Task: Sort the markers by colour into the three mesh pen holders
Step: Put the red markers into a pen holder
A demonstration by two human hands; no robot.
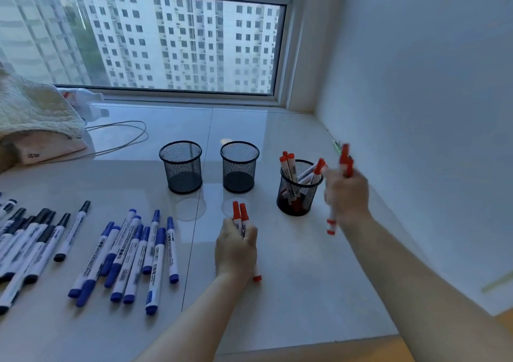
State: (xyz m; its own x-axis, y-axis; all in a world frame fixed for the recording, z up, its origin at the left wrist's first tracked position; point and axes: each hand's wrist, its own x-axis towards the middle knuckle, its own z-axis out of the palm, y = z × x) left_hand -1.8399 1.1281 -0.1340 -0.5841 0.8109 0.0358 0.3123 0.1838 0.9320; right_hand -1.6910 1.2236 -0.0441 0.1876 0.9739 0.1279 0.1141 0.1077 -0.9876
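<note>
White worktop (291, 292) by window. Red step: left hand (236, 246), right hand (347, 192) each in closed grip on red markers (239, 214); next, drop into right holder (298, 192).

White sill (291, 278), mesh holders (181, 167), markers (130, 253)

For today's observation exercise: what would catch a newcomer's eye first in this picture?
The red markers stand out: a bunch in the right mesh holder, more gripped in the right hand beside it, and two in the left hand in front of the empty middle holder. Next come the blue markers and black markers lying loose at the left of the white table.
</note>
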